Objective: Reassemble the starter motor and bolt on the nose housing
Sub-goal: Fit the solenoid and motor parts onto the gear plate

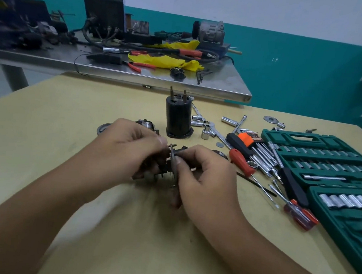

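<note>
Just above the yellow table (122, 230), both my hands hold a small dark starter motor part (168, 166) with thin metal pins. My left hand (127, 151) grips its left side, fingers curled around it. My right hand (203, 174) pinches its right edge between thumb and fingers, next to a thin flat plate. Most of the part is hidden by my fingers. The black cylindrical motor housing (178, 116) stands upright behind my hands, two studs sticking up from its top. A grey metal housing piece (147, 125) lies behind my left hand.
Loose sockets (207, 133), a ratchet, hex keys (260, 153) and red-handled screwdrivers (241, 162) lie scattered to the right. An open green socket case (331, 173) fills the right edge. A steel bench (137, 71) with cables and yellow rags stands behind the table.
</note>
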